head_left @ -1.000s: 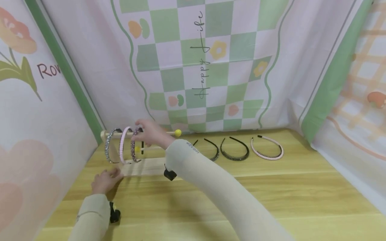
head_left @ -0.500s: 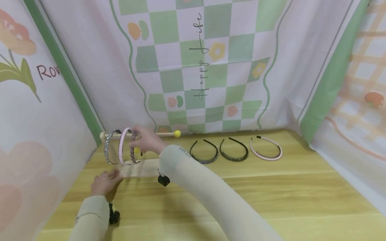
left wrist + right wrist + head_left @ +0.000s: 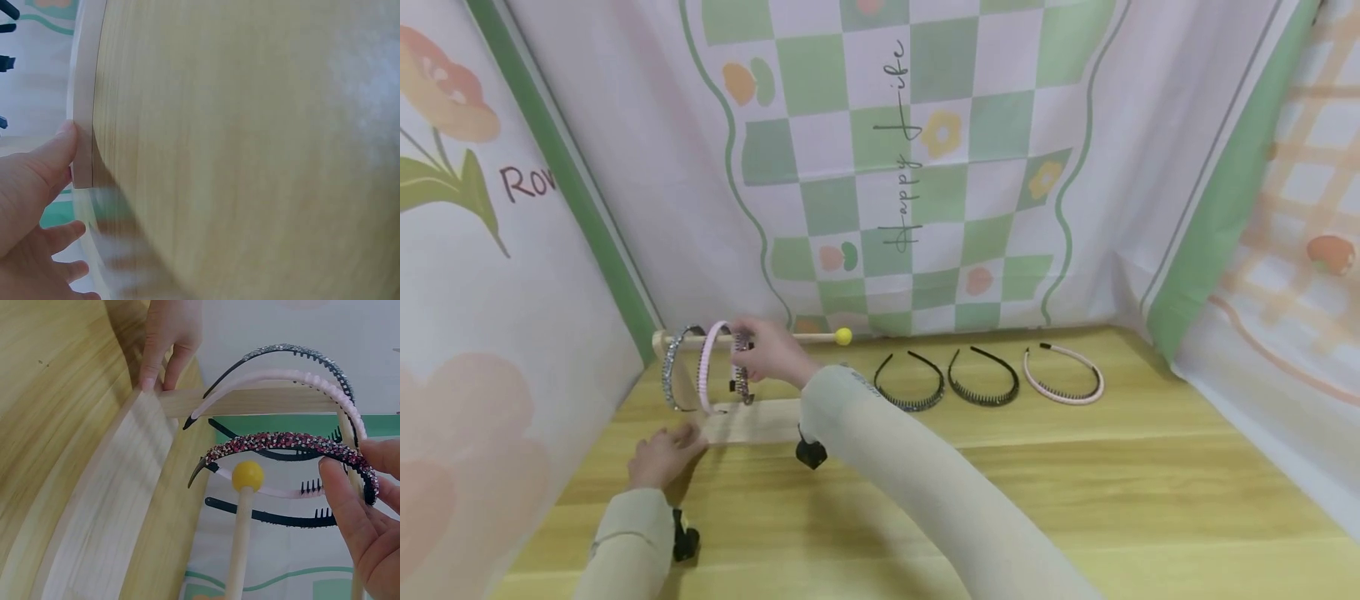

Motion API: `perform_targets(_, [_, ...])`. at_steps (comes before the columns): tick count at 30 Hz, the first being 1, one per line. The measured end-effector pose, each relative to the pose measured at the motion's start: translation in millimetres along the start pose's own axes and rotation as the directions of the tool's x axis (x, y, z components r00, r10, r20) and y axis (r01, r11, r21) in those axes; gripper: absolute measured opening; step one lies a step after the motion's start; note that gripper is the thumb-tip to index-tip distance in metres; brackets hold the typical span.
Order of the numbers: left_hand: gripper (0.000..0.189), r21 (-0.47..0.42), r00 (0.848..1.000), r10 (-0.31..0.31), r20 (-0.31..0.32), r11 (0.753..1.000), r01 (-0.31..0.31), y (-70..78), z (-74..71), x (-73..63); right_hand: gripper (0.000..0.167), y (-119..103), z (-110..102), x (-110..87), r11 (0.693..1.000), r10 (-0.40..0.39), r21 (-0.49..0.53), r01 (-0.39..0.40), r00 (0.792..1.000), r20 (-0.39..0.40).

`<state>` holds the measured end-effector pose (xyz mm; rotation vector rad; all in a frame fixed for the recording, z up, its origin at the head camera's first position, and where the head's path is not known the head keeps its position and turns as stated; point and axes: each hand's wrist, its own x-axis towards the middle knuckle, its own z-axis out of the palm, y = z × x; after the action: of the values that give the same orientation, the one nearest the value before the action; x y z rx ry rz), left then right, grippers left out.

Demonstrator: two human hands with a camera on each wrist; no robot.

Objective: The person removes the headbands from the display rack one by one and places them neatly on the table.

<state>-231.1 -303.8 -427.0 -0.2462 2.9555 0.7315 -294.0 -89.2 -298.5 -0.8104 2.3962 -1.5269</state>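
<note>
In the head view my left hand point(image 3: 662, 458) reaches to the near corner of a wooden rack point(image 3: 752, 422). The left wrist view shows its thumb and a finger pinching the end of the rack's base edge point(image 3: 84, 150), other fingers spread. My right hand point(image 3: 771, 350) pinches a headband with pink glitter point(image 3: 281, 442) by one side, near the rack's upper rod point(image 3: 814, 338). Left of it, a pale pink headband point(image 3: 703, 375) and a silver-glitter headband point(image 3: 667, 375) hang from that rod. A yellow ball point(image 3: 248, 476) tips a rod in the right wrist view.
On the wooden table point(image 3: 1000, 500), a dark glitter headband point(image 3: 913, 407), a black toothed headband point(image 3: 988, 400) and a pink headband point(image 3: 1067, 400) lie in a row right of the rack. A patterned curtain point(image 3: 887, 167) rises behind, with fabric walls at both sides.
My right hand has come down a little, and the pink-glitter headband has turned and shifted slightly right in its fingers. The left hand stays at the rack's corner.
</note>
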Motion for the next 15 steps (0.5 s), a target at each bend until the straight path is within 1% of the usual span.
perform_targets(4, [0.073,-0.002,1.0,-0.002,0.004,1.0,0.002,-3.6,3.2,2.0,0.046,-0.6,-4.0,-2.5,1.0,-0.006,0.012,0.006,1.0,0.006])
perform_targets(8, [0.072,-0.015,1.0,-0.007,0.011,1.0,0.008,-3.3,3.0,1.6,0.044,-4.9,-11.1,-5.2,1.0,-0.012,0.027,0.011,1.0,0.008])
perform_targets(15, [0.072,-0.012,1.0,-0.021,0.018,1.0,0.022,0.0,1.5,0.8,0.046,-12.3,-25.9,-8.5,0.996,0.025,0.083,-0.023,0.999,-0.024])
